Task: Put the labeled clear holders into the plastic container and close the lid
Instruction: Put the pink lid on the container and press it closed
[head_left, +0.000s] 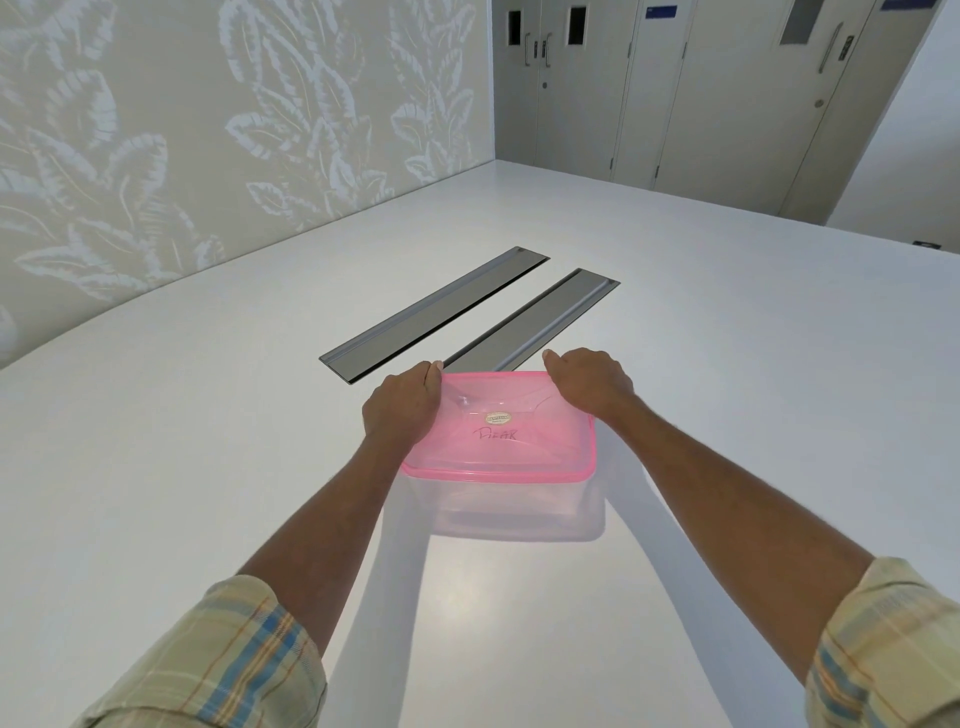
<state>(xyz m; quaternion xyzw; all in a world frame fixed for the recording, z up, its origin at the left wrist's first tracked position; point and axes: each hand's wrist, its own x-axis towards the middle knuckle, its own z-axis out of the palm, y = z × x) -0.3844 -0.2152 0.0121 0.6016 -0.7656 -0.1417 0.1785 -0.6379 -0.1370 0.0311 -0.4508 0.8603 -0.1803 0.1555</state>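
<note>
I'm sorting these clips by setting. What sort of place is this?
Probably an office meeting room: a large white table with two recessed cable hatches, leaf-patterned wallpaper, and grey doors with small windows behind.

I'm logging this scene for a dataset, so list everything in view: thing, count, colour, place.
lid: one, pink translucent, handwriting and an oval sticker on it, on the container.
plastic container: one, clear, on the table nearest the person; contents unclear.
table: one, white, fills the foreground.
cable-tray covers: two, grey, set in the table beyond the container.
wall: one, pale leaf pattern, far left.
doors: several, grey, far right.
left hand: on the lid's far left corner.
right hand: on the lid's far right corner.
sleeves: two, yellow plaid, bottom corners.
</note>
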